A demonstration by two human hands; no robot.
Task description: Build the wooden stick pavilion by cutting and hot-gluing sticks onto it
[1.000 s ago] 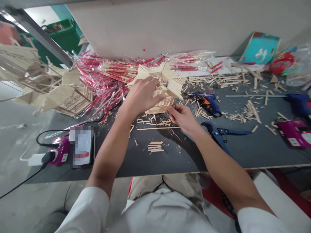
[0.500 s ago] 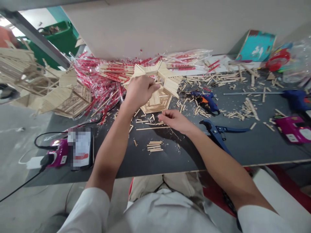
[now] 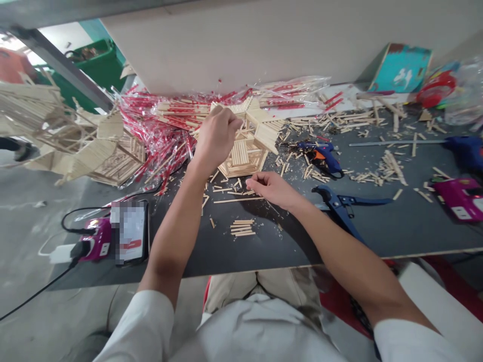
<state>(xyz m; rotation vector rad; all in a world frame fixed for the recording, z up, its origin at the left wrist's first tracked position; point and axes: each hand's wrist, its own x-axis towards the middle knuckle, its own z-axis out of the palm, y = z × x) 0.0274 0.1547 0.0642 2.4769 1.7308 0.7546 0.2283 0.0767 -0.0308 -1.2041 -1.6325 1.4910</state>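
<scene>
A star-shaped structure of thin wooden sticks (image 3: 266,134) stands on the dark table, with slatted flaps around its layered middle. Over its left side is my left hand (image 3: 218,134), fingers curled together; whatever they may hold is hidden. My right hand (image 3: 274,190) hovers just in front of the structure, thumb pressed to the curled fingers, and I cannot make out anything between them. Below the hands lies a small row of short cut sticks (image 3: 242,228). One longer stick (image 3: 236,200) lies by the right fingertips, among loose scraps.
A blue cutter (image 3: 335,203) and a blue glue gun (image 3: 327,160) lie to the right. Red-and-clear plastic-wrapped stick bundles (image 3: 154,125) fill the back left. A phone (image 3: 133,234) and purple power socket (image 3: 97,239) sit at front left. Other stick structures (image 3: 86,146) stand farther left.
My left hand has risen slightly and drawn back from the structure's middle, showing more of its inside. My right hand stays nearly in place. The view has shifted a little.
</scene>
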